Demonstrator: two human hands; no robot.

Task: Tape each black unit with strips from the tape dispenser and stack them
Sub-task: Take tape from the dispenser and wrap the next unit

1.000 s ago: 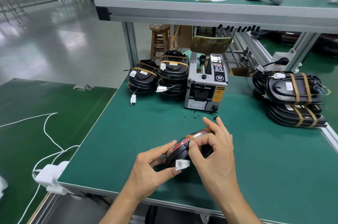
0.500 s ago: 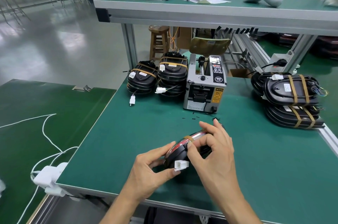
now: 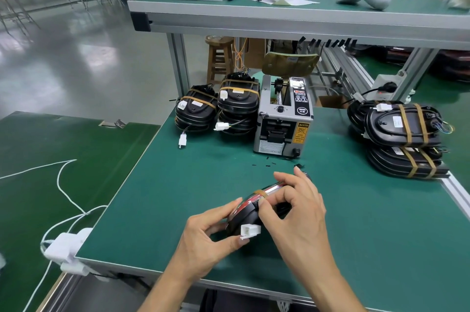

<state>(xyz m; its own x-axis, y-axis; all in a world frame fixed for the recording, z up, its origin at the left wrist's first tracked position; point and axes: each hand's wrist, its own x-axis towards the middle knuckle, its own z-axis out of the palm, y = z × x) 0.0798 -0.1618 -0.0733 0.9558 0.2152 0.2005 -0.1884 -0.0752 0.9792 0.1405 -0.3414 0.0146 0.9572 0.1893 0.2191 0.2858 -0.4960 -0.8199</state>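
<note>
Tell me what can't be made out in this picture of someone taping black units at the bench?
All in the head view:
- Black unit in hand: mostly covered by the left hand and right hand; how far its tape strip wraps is hidden.
- Tape dispenser: label print is too small to read.
- Right stack: the front units hide any behind.
- Upper shelf: white objects at the right edge are cut off and blurred.

This is a factory assembly floor. The bench (image 3: 330, 210) is topped with a green mat and framed in aluminium profile, with an upper shelf (image 3: 279, 10) on the same posts. An electric tape dispenser (image 3: 283, 123) stands on it among stacks of taped black units (image 3: 401, 138). Beyond lies a wide, glossy grey floor (image 3: 76, 62) with more tables.
</note>
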